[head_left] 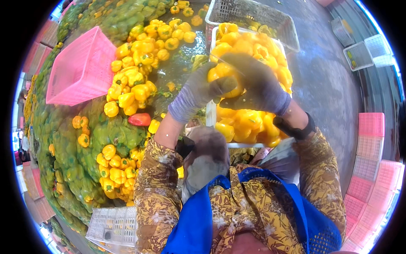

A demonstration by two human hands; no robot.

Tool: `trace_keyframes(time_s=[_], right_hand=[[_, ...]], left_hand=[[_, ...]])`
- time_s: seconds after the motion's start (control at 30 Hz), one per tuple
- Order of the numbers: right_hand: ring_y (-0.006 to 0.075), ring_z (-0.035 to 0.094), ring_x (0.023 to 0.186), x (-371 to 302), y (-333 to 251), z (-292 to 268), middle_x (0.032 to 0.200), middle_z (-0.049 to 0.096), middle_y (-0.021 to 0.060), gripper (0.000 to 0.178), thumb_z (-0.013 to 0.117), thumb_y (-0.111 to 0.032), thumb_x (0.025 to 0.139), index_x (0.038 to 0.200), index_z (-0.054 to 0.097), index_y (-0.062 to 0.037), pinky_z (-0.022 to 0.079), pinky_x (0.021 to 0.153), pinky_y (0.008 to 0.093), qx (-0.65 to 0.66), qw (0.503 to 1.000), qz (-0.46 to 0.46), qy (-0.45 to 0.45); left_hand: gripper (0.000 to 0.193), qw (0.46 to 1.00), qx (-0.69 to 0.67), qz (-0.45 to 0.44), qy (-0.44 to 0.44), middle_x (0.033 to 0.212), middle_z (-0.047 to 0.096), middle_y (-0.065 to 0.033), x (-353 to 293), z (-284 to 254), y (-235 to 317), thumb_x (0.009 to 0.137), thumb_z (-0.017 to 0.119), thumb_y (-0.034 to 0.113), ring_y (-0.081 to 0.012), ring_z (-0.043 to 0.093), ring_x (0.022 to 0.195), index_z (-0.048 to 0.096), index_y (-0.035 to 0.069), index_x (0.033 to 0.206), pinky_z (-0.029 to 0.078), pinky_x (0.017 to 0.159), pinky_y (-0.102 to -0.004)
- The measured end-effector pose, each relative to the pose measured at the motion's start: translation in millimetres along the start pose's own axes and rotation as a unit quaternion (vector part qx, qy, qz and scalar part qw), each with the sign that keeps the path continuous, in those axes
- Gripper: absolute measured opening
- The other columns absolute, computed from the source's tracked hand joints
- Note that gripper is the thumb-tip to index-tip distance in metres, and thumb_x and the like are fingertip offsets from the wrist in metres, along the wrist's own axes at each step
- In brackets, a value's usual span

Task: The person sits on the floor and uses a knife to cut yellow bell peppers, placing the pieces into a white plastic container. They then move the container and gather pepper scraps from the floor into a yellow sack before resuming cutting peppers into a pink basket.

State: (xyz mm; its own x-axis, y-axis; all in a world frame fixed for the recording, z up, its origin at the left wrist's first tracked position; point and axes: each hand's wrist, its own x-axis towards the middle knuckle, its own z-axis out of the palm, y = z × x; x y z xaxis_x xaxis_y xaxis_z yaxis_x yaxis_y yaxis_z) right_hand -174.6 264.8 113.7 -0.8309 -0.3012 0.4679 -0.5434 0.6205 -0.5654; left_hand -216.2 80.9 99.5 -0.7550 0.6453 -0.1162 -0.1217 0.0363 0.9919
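Observation:
Both hands wear purple-grey knitted gloves with dark, soiled fingers, and meet over a white crate heaped with yellow bell peppers. My left hand is closed round one yellow bell pepper, its thumb across the front. Pressed against that pepper's right side, my right hand has its fingers curled in, slightly blurred. A thin pale line shows at its fingertips above the pepper; I cannot tell what it is.
Loose yellow peppers lie on the wet floor at left, beside a pink crate and full green net sacks. One red pepper lies among them. Another crate stands behind mine. Pink crates are stacked far right.

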Motion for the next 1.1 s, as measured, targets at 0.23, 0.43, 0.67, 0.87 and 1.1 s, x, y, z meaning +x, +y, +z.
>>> trace_keyframes(time_s=[0.23,0.43,0.67,0.87,1.1], right_hand=[[0.0310,0.060,0.085,1.9,-0.1,-2.1,0.094,0.059,0.0136,0.064,0.085,-0.030,0.054,0.107,0.058,-0.0044,0.049,0.076,0.0361,0.036,0.998,0.028,0.045],[0.0237,0.059,0.085,6.5,1.2,-1.5,0.094,0.059,0.0105,0.063,0.087,-0.028,0.054,0.105,0.059,-0.0030,0.049,0.076,0.0328,0.113,0.987,0.077,0.085],[0.0191,0.057,0.087,8.0,0.6,-9.5,0.098,0.058,0.0079,0.061,0.088,-0.023,0.055,0.105,0.061,-0.0025,0.047,0.077,0.0306,0.210,0.965,0.107,0.112],[0.0121,0.044,0.030,13.3,-4.4,-23.6,0.061,0.056,0.0055,0.036,0.064,-0.033,0.078,0.096,0.061,-0.0009,0.038,0.031,0.0214,0.421,0.844,0.290,0.161],[0.0074,0.045,0.046,14.6,30.4,-60.1,0.080,0.059,0.0050,0.042,0.059,-0.034,0.081,0.104,0.057,0.0006,0.038,0.041,0.0198,0.590,0.753,0.215,0.194]], left_hand=[[0.069,0.989,-0.137,0.005,-0.045,0.111,0.059,-0.0096,16.1,0.0,-11.7,0.077,0.066,0.048,-0.0173,0.057,0.102,0.049,0.000,0.122,0.047,0.088,-0.0291],[0.068,0.979,-0.196,0.010,-0.060,0.112,0.059,-0.0108,26.8,0.0,-8.1,0.077,0.066,0.047,-0.0196,0.059,0.102,0.049,-0.001,0.121,0.047,0.090,-0.0310],[0.056,0.979,-0.184,0.051,-0.069,0.087,0.060,-0.0025,41.0,4.7,-10.3,0.082,0.060,0.046,-0.0067,0.056,0.065,0.053,0.002,0.117,0.042,0.048,-0.0186],[0.066,0.951,-0.291,0.018,-0.104,0.102,0.063,-0.0124,50.1,0.3,-4.4,0.073,0.067,0.041,-0.0211,0.064,0.085,0.050,-0.004,0.119,0.054,0.065,-0.0286],[0.046,0.959,-0.157,0.181,-0.149,0.110,0.055,-0.0045,75.9,-15.6,-16.6,0.076,0.063,0.022,-0.0126,0.052,0.104,0.052,0.002,0.116,0.043,0.090,-0.0266]])
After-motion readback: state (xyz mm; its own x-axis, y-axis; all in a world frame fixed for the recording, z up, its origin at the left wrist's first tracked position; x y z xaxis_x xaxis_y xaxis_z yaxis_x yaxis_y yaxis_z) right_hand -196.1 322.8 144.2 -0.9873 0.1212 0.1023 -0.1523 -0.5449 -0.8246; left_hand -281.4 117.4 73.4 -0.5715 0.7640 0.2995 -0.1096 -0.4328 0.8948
